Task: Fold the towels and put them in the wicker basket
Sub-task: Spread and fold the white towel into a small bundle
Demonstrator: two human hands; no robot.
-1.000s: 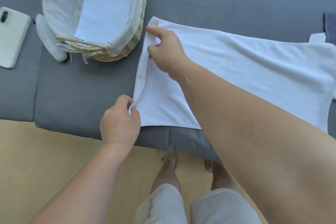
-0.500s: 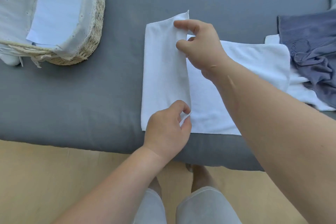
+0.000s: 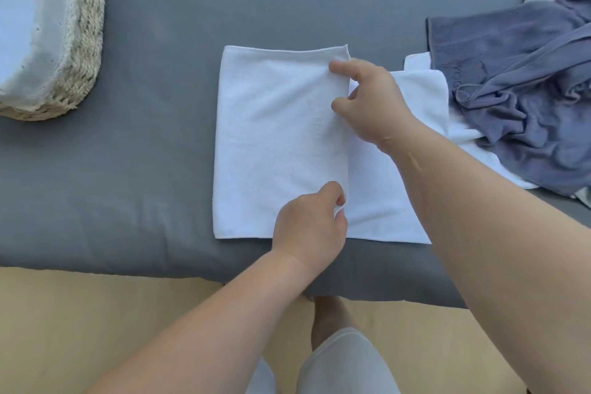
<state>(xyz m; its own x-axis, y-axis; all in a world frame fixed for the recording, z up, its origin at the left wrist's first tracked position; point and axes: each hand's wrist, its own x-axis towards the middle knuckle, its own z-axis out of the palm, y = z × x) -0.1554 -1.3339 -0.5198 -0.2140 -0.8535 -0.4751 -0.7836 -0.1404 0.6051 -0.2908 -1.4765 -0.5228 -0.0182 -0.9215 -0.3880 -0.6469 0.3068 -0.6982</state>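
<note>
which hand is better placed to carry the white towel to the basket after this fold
Left, probably. The left hand pinches the white towel at its near edge on the side nearer the wicker basket; the right hand would have to cross over.

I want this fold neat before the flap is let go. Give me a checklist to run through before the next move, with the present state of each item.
1. Left hand pinches the near corner of the flap of the white terry towel: ok.
2. Right hand holds the far corner of the flap: ok.
3. Flap's far edge lines up with the layer beneath: cannot tell, the right hand hides it.
4. Flap lies smooth, no big wrinkles: ok.
5. Crumpled blue-grey towel is clear of the white towel: not ok, it overlaps the right end.
6. Lined wicker basket has room: cannot tell, mostly out of view.
</note>
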